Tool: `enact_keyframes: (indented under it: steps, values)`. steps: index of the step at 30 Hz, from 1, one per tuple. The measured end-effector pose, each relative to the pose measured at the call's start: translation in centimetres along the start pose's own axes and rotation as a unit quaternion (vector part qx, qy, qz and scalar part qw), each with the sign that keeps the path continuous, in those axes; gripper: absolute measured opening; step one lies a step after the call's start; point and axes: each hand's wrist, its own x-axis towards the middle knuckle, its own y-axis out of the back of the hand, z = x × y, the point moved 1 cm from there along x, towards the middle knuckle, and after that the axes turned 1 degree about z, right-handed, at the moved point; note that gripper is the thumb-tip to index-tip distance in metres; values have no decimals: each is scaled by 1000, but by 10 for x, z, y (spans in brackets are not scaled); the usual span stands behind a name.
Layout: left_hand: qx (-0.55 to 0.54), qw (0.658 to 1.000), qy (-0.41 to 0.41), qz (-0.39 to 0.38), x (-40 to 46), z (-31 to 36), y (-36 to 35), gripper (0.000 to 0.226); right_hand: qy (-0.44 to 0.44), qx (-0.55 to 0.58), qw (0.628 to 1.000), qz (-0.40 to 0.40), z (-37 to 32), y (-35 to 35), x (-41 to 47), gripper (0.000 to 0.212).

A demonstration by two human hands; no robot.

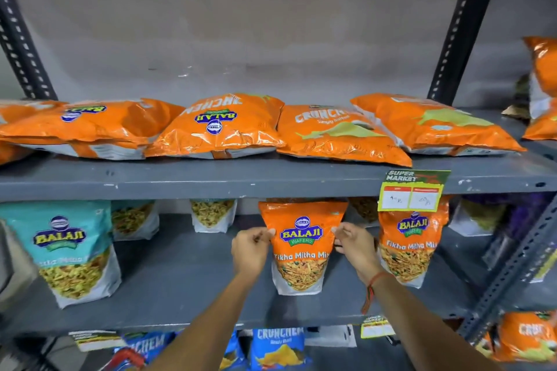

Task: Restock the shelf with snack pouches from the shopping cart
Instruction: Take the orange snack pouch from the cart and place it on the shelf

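Left hand (pixel 251 250) and right hand (pixel 355 245) pinch Tikha Mitha Mix pouch (pixel 301 247) by its sides, upright on middle shelf (pixel 187 289), left of matching pouch (pixel 411 245). Much shelf bare; cart maybe red bit below.

Both hands (pixel 304 248) pinch an orange pouch (pixel 301 247) (upright) on the middle shelf (pixel 187 289).

Five orange Crunchem bags (pixel 220 126) lie flat on the upper shelf (pixel 211 181), with part of a sixth at three o'clock. Below stand two orange Tikha Mitha Mix pouches (pixel 301 247), one teal Balaji pouch (pixel 69 250), and about four more behind. Two yellow price tags (pixel 411 190). Two hands (pixel 250 250).
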Motion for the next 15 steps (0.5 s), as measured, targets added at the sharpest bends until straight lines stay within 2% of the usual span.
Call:
enact_keyframes:
  steps: [3, 6, 7, 9, 12, 15]
  values:
    - [1, 1000, 21, -1, 3, -4, -1, 33, -3, 14, 1000, -1, 3, -6, 2, 19]
    - [-10, 999, 38, -14, 4, -3, 6, 19, 3, 31, 999, 23, -4, -15, -2, 10]
    - [-22, 999, 48, -13, 3, -2, 12, 20, 9, 41, 998, 49, -8, -19, -6, 12]
    - [-39, 997, 60, 9, -1, 0, 28, 35, 37, 44, 989, 133, -19, -28, -19, 28]
    - [-59, 995, 44, 61, -17, 9, 71, 42, 112, 51, 967, 223, -46, -54, -47, 30]
    - [-77, 989, 28, 120, -40, 17, 136, 37, 161, 108, 964, 184, -82, -100, -85, 27]
